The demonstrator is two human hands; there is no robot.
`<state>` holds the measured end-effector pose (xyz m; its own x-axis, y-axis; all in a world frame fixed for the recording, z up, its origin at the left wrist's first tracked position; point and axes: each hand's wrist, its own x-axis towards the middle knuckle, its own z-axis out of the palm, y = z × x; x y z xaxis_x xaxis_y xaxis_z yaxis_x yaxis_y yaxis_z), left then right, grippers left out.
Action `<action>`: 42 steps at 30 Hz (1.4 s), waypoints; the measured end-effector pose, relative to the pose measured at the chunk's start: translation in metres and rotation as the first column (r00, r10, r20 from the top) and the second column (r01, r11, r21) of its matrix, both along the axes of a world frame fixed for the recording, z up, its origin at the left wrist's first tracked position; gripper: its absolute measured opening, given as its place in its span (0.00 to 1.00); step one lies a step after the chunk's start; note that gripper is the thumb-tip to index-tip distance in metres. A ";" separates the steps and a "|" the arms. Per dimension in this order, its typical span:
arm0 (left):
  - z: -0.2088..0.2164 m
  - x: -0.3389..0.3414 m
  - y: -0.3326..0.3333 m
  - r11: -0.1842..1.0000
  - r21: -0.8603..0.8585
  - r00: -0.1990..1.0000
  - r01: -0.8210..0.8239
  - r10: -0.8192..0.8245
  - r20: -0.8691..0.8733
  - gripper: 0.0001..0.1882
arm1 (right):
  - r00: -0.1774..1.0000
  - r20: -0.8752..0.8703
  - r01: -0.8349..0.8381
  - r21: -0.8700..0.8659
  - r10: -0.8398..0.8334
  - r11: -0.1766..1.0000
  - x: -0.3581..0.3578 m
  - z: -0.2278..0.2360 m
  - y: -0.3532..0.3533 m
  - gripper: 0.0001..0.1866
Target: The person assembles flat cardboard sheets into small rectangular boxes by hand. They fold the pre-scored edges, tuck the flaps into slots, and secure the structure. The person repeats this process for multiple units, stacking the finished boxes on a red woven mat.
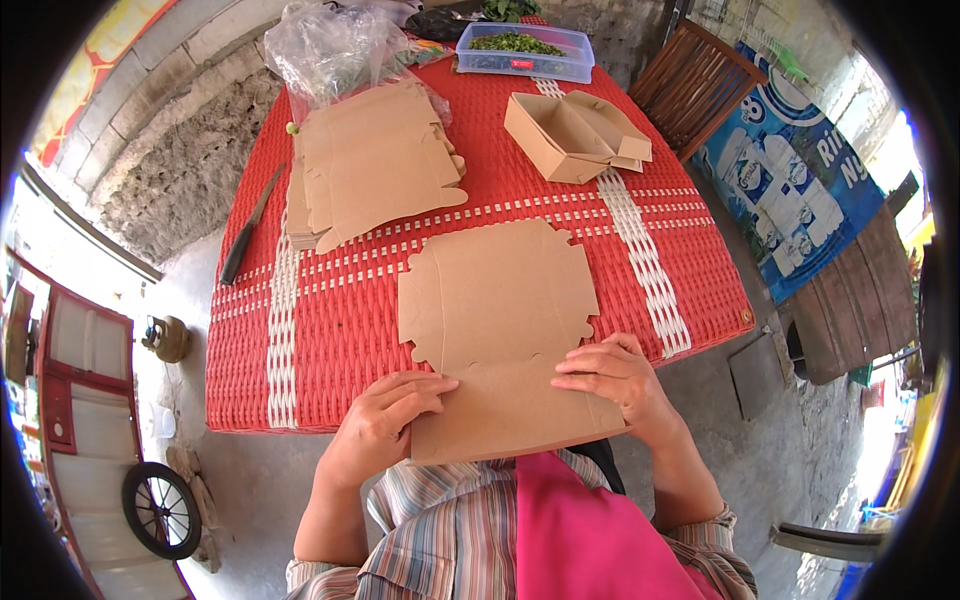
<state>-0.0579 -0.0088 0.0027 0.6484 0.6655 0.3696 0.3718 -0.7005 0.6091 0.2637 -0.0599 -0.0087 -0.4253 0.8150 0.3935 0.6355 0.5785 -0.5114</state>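
Note:
A flat, die-cut brown cardboard box blank [500, 295] lies in front of me, its near panel reaching past the table's front edge toward my body. My left hand [392, 418] grips the left side of that panel, close to the crease. Opposite it, my right hand [618, 382] holds the right side, its fingers laid over the top of the card. The parts of both hands beneath the card are hidden. Farther off at the left is a stack of similar flat blanks [375, 165]. A folded cardboard box [560, 145] stands at the far right with its lid up.
The red woven table [350, 330] has white bands. A dark-handled knife [240, 245] lies along its left side. At the far end are a clear plastic bag [335, 60] and a clear tub [578, 68] of chopped greens. A wooden chair [695, 85] stands at the far right.

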 end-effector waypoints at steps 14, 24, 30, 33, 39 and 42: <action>0.011 0.030 -0.002 0.752 -0.428 0.857 -0.501 0.499 -0.128 0.13 | 0.803 -0.286 0.377 -0.437 -0.523 0.817 -0.022 -0.007 0.008 0.31; -0.003 0.043 0.014 0.832 -0.330 0.862 -0.445 0.498 0.093 0.50 | 0.777 -0.187 0.555 -0.248 -0.602 0.794 -0.043 0.003 0.021 0.54; -0.001 0.049 0.012 0.826 -0.328 0.852 -0.458 0.513 0.103 0.54 | 0.812 -0.146 0.552 -0.123 -0.565 0.825 -0.041 -0.004 0.023 0.53; 0.004 0.052 0.009 0.829 -0.263 0.858 -0.493 0.513 0.008 0.50 | 0.811 -0.038 0.583 -0.040 -0.584 0.811 -0.041 -0.004 0.023 0.49; 0.000 0.055 -0.001 0.785 0.280 0.786 -0.553 0.603 -0.139 0.31 | 0.822 0.082 0.516 0.311 -0.563 0.798 -0.056 0.003 0.016 0.28; -0.013 0.053 -0.004 0.862 0.302 0.871 -0.408 0.466 -0.153 0.23 | 0.948 0.069 0.298 0.159 -0.311 0.941 -0.070 -0.009 0.005 0.18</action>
<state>-0.0049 -0.0133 -0.0104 0.3940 0.8018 0.4494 0.7759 -0.5522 0.3050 0.1942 -0.0552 -0.0178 -0.2055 0.8482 0.4883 0.8329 0.4136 -0.3678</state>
